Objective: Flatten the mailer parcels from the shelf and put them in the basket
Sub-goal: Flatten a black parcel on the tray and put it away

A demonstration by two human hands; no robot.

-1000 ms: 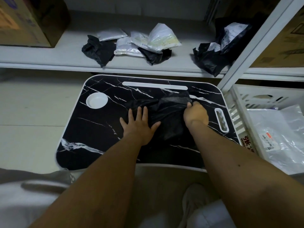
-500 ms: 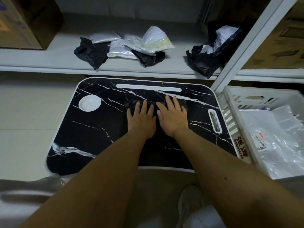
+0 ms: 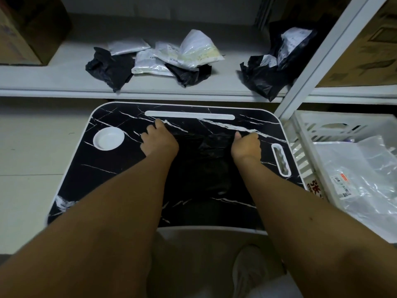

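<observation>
A black mailer (image 3: 206,160) lies spread on the black marble-patterned lap table (image 3: 111,168). My left hand (image 3: 160,141) grips its far left corner and my right hand (image 3: 247,145) grips its far right corner, fingers curled, the two hands wide apart. On the white shelf (image 3: 64,82) behind lie several crumpled mailers: a black one (image 3: 111,67), white ones (image 3: 189,52) and a large black one (image 3: 272,69) at the right. The white basket (image 3: 311,130) stands at the right with a clear flattened mailer (image 3: 361,177) in it.
A cardboard box (image 3: 28,29) sits on the shelf's left end. A white shelf post (image 3: 318,59) rises between table and basket. The table has a round white cup recess (image 3: 109,138) and a handle slot (image 3: 281,160). My shoe (image 3: 251,269) shows below.
My hands, pressed flat side by side on the mailer half a second ago, have slid apart to its far corners and curled shut on them. The mailer is spread wider.
</observation>
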